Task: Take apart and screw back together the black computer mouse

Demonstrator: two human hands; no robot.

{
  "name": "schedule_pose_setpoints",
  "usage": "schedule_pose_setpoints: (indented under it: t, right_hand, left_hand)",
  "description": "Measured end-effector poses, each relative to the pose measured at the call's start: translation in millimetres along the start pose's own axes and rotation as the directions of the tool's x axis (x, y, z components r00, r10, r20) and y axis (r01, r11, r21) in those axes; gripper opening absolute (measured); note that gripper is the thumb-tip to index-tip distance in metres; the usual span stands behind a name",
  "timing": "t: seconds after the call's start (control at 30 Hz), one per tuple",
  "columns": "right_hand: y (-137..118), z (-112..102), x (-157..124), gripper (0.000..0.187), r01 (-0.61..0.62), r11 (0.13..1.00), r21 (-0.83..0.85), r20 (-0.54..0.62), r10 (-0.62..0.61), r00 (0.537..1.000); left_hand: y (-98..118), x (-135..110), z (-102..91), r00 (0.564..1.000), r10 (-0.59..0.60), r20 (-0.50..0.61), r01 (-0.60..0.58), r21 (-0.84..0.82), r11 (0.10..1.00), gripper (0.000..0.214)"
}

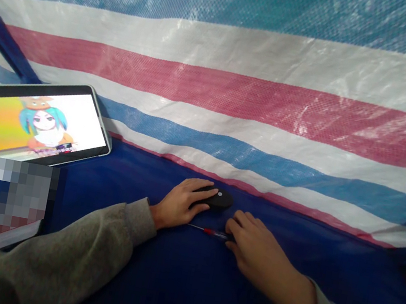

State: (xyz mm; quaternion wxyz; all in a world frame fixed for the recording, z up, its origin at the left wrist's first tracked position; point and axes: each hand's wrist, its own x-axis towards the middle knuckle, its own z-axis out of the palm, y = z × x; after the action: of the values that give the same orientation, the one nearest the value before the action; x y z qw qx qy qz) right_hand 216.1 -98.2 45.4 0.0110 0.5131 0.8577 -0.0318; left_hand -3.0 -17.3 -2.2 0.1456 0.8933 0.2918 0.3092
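Observation:
My left hand (pixel 181 201) is wrapped over a black computer mouse (pixel 222 201), its fingers across the top and the thumb along the near side. A small pale round mark shows on the mouse. To the right, my right hand (pixel 252 240) is closed round the handle end of a small screwdriver (pixel 211 232). Its thin metal shaft points left, towards my left wrist, and a red part shows where shaft meets handle. Most of the handle is hidden by my fingers. The screwdriver lies low, close to the blue surface (pixel 179 284).
A tablet-like screen (pixel 108 144) playing a cartoon stands at the left. Before it lies a dark flat device (pixel 10 238), partly pixelated. Behind my hands hangs a striped woven plastic sheet (pixel 237 90), meeting the surface's far edge. A blue bar (pixel 6 41) slants down at the upper left.

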Motion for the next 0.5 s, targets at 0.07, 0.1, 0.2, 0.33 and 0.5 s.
schedule_pose_setpoints:
  t: [0.07, 0.1, 0.2, 0.33, 0.5]
  right_hand:
    - [7.8, -11.1, 0.9, 0.01, -0.002, 0.999, 0.05, 0.025, 0.0, 1.0]
    - [12.6, -21.4, 1.6, 0.008, 0.001, 0.994, 0.11, 0.038, -0.005, 0.999]
    - [26.5, -65.1, 5.2, 0.007, -0.026, 0.961, 0.277, -0.098, 0.055, 0.994]
    - [35.3, -114.9, 11.4, 0.019, -0.039, 0.909, 0.415, -0.362, 0.204, 0.91]
    - [28.4, -113.2, 16.5, 0.026, -0.083, 0.934, 0.348, -0.502, 0.26, 0.825]
  left_hand:
    - [-0.1, 0.3, 0.4, 1.0, -0.009, 0.004, 0.008, 0.016, 1.0, 0.039]
    - [-0.4, 0.4, 1.0, 1.0, -0.006, 0.006, 0.006, 0.027, 1.0, 0.039]
    - [-1.7, 0.3, 3.0, 0.999, 0.029, 0.018, -0.03, 0.07, 0.997, 0.04]
    - [-2.0, 0.4, 4.4, 0.996, 0.072, 0.043, -0.076, 0.108, 0.991, 0.04]
    - [0.1, 1.2, 3.0, 0.989, 0.132, 0.068, -0.14, 0.116, 0.983, 0.042]
